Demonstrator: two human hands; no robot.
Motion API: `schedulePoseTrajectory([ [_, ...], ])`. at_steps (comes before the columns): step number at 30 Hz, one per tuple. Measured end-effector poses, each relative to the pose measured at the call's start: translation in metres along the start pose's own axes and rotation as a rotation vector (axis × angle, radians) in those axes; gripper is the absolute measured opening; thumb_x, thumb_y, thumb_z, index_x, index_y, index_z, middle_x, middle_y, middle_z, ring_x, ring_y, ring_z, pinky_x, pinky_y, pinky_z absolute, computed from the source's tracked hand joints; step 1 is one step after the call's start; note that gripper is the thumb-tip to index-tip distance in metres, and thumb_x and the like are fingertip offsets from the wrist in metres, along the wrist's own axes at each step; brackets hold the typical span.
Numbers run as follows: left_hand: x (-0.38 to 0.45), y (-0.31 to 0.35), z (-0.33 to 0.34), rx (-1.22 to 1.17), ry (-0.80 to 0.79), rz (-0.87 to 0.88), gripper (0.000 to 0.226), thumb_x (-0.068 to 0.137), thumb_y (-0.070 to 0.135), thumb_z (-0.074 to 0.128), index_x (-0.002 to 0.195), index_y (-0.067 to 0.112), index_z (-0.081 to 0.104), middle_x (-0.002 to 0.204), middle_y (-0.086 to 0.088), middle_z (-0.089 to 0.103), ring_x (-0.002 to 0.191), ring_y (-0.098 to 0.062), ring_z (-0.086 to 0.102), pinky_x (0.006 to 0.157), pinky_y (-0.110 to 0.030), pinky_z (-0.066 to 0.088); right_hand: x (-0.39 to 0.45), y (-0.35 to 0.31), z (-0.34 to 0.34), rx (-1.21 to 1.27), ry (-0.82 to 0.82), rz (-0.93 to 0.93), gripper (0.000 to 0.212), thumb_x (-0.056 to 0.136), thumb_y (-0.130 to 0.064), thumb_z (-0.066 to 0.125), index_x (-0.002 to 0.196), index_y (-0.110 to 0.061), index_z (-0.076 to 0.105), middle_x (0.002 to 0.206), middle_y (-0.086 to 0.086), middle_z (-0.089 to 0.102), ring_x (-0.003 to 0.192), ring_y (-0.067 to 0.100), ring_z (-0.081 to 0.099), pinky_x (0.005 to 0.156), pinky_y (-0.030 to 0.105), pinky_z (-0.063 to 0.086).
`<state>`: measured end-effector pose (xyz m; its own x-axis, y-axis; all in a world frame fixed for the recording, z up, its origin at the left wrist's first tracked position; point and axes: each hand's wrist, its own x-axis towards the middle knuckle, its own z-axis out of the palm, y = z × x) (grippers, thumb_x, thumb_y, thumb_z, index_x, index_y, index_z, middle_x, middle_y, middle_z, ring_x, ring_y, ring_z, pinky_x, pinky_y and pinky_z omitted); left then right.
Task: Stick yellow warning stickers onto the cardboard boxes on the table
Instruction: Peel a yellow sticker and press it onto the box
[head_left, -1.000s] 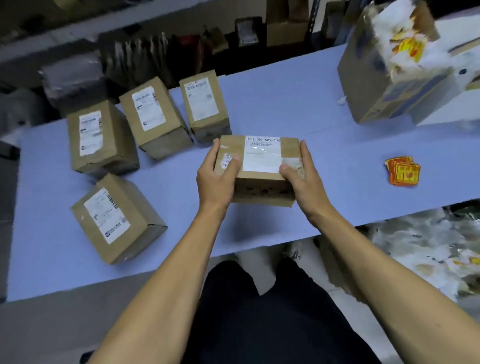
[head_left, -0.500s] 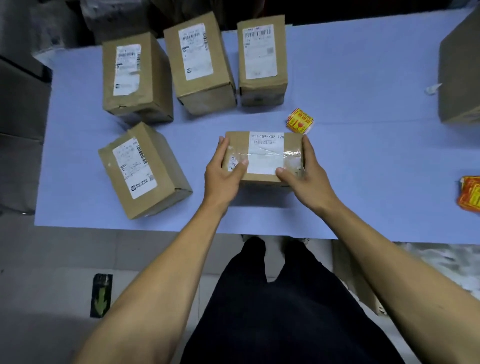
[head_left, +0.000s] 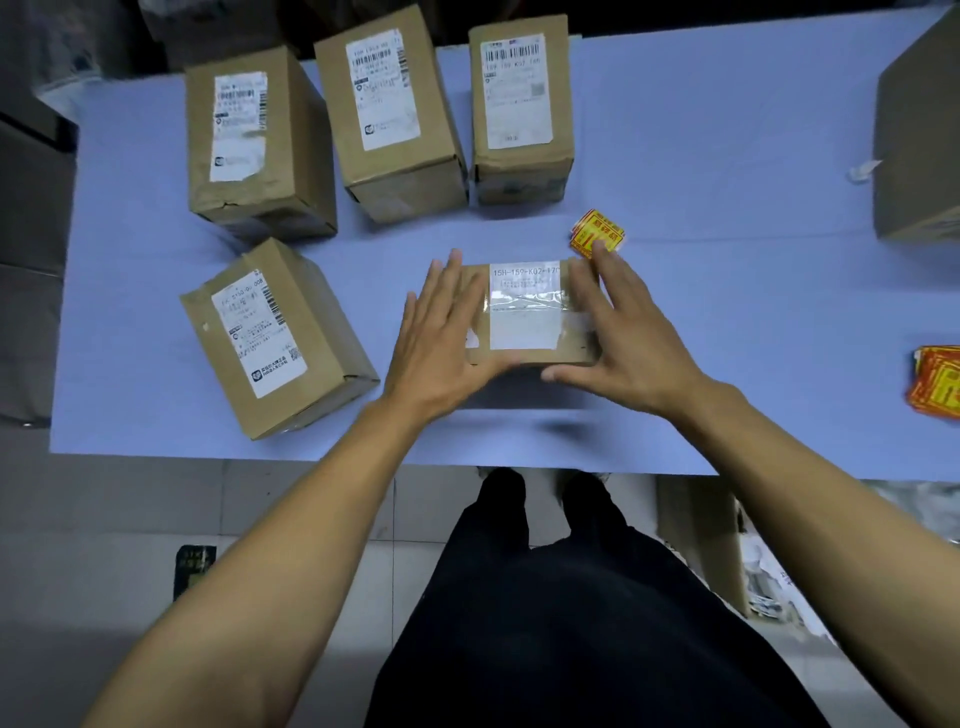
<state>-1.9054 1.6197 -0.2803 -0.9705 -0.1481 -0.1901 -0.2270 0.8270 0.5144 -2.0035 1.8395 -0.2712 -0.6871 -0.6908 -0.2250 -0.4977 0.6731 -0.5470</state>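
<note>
A small flat cardboard box (head_left: 524, 312) with a white label lies on the blue table (head_left: 701, 156) in front of me. My left hand (head_left: 441, 343) hovers over its left side, fingers spread. My right hand (head_left: 623, 332) is at its right side, fingers spread, thumb by the near edge. Neither hand grips it. A yellow and red warning sticker (head_left: 596, 239) lies just beyond my right fingertips. A stack of the same stickers (head_left: 937, 382) sits at the right edge.
Three labelled boxes stand in a row at the back: left (head_left: 254, 140), middle (head_left: 389, 109), right (head_left: 519, 104). Another box (head_left: 275, 332) lies at the near left. A larger carton (head_left: 919, 145) stands at the far right. The table's front edge runs just below my hands.
Both hands have let go of the small box and opened, fingers now spread. The box rests on the table. The view has tilted further down.
</note>
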Motion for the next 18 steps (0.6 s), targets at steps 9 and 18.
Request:
schedulePoseTrajectory([
  [9,0.03,-0.005,-0.01,0.305,-0.236,0.149,0.115,0.078,0.048,0.076,0.158,0.018,0.0,0.167,-0.01,-0.011,0.152,-0.03,-0.014,0.121,-0.053,-0.002,0.028,0.009,-0.019,-0.308,-0.182,-0.051,0.121,0.071,-0.037,0.084,0.159,-0.014,0.005,0.167,0.016,-0.004,0.154,0.034,0.003,0.115,0.052,0.033],
  [18,0.043,0.007,-0.005,0.302,-0.189,0.133,0.112,0.077,0.042,0.077,0.158,0.015,0.006,0.166,-0.016,-0.007,0.152,-0.036,-0.013,0.12,-0.052,-0.008,0.036,0.019,-0.025,-0.273,-0.126,-0.08,0.115,0.074,-0.027,0.082,0.16,-0.016,0.006,0.167,0.015,-0.007,0.152,0.035,0.011,0.097,0.046,0.046],
])
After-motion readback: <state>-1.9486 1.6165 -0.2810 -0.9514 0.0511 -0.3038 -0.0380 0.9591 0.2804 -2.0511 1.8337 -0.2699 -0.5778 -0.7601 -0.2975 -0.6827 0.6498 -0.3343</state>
